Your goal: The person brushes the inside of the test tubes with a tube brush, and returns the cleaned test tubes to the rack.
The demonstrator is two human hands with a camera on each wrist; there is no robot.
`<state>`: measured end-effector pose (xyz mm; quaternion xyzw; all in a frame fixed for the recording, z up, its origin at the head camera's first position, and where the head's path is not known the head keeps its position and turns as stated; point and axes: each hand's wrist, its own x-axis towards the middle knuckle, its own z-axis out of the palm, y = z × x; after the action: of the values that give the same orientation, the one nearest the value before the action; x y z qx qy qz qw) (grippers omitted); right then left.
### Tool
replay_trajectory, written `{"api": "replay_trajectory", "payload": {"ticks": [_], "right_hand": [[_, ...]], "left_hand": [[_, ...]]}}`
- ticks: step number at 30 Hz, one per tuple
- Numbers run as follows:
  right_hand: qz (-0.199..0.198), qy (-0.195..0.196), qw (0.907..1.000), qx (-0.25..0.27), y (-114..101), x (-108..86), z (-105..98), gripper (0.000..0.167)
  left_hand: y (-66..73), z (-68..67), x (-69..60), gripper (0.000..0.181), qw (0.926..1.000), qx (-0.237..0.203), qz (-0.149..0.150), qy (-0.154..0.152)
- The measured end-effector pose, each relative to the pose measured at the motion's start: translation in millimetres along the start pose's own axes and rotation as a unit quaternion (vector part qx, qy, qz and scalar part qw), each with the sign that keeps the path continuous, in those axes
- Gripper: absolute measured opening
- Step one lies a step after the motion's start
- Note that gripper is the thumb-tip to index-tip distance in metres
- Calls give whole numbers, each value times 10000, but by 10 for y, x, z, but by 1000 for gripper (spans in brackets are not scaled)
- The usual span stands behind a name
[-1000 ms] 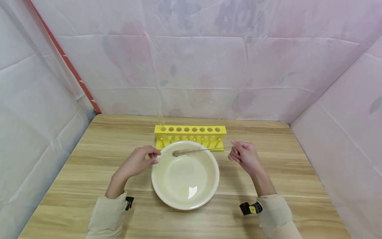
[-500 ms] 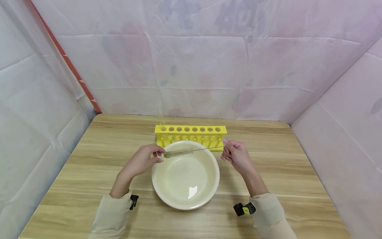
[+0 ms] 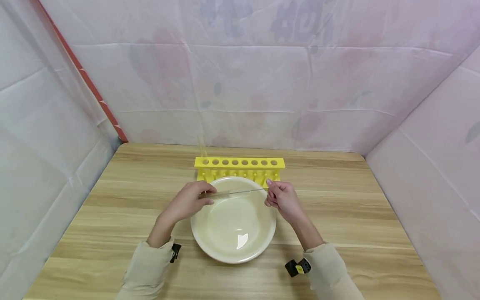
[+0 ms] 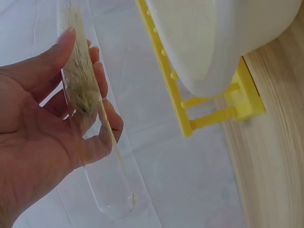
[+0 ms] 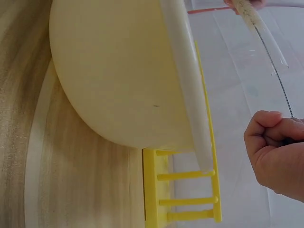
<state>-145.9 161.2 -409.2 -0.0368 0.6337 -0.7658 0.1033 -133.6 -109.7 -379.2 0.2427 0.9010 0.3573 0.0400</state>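
Note:
My left hand [image 3: 189, 200] holds a clear glass test tube [image 4: 107, 190] over the basin's left rim, its thumb and curled fingers around the glass. Inside the tube sits the bristle head of a test tube brush [image 4: 81, 83], with bare glass between it and the rounded closed end. My right hand [image 3: 284, 200] pinches the brush's twisted wire handle [image 5: 275, 71] over the right side of the basin. The wire runs out of the tube's open end toward that hand. Below both hands stands a cream basin [image 3: 232, 256], with a bright reflection inside it.
Behind the basin, partly covered by it, stands a yellow test tube rack [image 3: 240, 162] with a row of holes and pegs. Another clear tube [image 3: 202, 148] stands in its leftmost hole. A wooden table [image 3: 150, 166] lies beneath, with pale sheets [image 3: 243, 83] around it.
The brush head has slid left, deeper into the tube. My right hand has moved left toward the left hand, which has shifted slightly right. The basin and rack stay in place.

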Motion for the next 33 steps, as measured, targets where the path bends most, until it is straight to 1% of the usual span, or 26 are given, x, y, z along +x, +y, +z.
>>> {"api": "replay_trajectory", "payload": {"ticks": [3,7,10,16,23,29,33], "right_hand": [[139,76,9999,33,8,-11,52,44],[205,-111,9997,-29,46,-21,137,44],[197,-229,9995,-4,73,-25,178,44],[191,-125,9996,154,65,-39,184,45],[362,-161,9991,171,49,-56,179,44],[253,-190,9995,96,73,-52,177,43],[142,-14,9997,-202,85,-45,165,42]], "left_hand": [[41,14,15,19,10000,-16,35,-28],[93,58,45,18,9996,-133,190,-153],[112,93,67,17,9992,-178,243,-258],[113,122,78,17,9991,-277,169,-285],[126,101,70,17,9991,-285,142,-278],[114,97,67,16,9991,-238,161,-308],[113,101,73,16,9989,-229,190,-354]]}}
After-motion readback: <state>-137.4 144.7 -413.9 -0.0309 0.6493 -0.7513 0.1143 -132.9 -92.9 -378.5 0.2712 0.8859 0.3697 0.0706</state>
